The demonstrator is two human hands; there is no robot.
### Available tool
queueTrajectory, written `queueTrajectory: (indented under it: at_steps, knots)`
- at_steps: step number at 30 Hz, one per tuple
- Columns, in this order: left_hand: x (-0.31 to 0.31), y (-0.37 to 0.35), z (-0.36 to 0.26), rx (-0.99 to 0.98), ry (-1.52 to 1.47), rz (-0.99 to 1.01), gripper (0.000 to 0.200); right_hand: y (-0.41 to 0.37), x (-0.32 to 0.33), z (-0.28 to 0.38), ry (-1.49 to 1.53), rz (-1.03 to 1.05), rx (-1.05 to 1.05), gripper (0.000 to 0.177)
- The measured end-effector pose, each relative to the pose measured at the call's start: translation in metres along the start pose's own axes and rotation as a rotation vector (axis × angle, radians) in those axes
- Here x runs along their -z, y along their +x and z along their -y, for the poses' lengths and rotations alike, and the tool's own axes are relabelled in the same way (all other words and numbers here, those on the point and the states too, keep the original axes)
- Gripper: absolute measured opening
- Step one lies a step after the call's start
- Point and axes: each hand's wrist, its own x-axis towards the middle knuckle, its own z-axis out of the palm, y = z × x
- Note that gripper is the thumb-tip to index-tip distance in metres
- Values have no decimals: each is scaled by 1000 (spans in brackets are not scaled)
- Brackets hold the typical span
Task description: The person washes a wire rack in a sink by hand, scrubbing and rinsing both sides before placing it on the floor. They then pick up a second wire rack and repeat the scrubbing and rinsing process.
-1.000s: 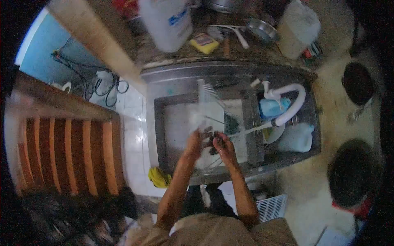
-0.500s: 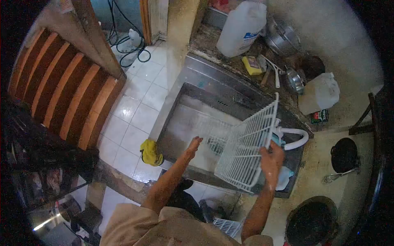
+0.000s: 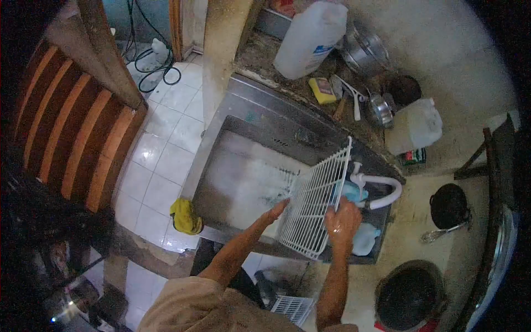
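Note:
My right hand (image 3: 342, 221) grips the right edge of a white wire rack (image 3: 315, 202), which is held tilted over the steel sink (image 3: 213, 218). Close against the left side of the rack is my left hand (image 3: 276, 211), its fingers pressed together; I cannot tell what, if anything, is in them. Cloudy, sudsy water fills the sink under the rack. Behind the rack are a white curved faucet (image 3: 381, 182) and light blue plastic pieces (image 3: 365, 239) at the right end of the sink.
A yellow cloth (image 3: 186, 217) hangs on the sink's left corner. Along the back ledge stand a large plastic jug (image 3: 311, 41), a yellow sponge (image 3: 322, 91), metal pots (image 3: 362, 50) and another jug (image 3: 417, 127). Dark pans (image 3: 410, 295) hang at the right; a white basket (image 3: 293, 309) is below.
The left hand has moved right, up to the rack. The rack and right hand have shifted slightly left and down in view, and the whole view has moved a little.

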Motion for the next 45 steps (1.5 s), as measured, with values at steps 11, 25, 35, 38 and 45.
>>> queueTrajectory:
  at_steps: [11, 25, 35, 38, 45]
  knots:
    - [20, -51, -77, 56, -108, -314, 46, 9, 82, -27, 855, 162, -247, 36]
    - [70, -315, -310, -199, -119, -342, 47, -39, -261, -78, 1218, 405, -566, 40]
    - [-9, -188, -215, -118, 214, -514, 46, 21, -179, 74, 1195, -134, -133, 51]
    - [-28, -175, -221, -125, 454, -520, 48, 25, -196, 119, 1119, -261, 40, 40]
    - [20, -175, -186, -109, 353, -542, 52, 8, -390, 28, 974, -99, -165, 39]
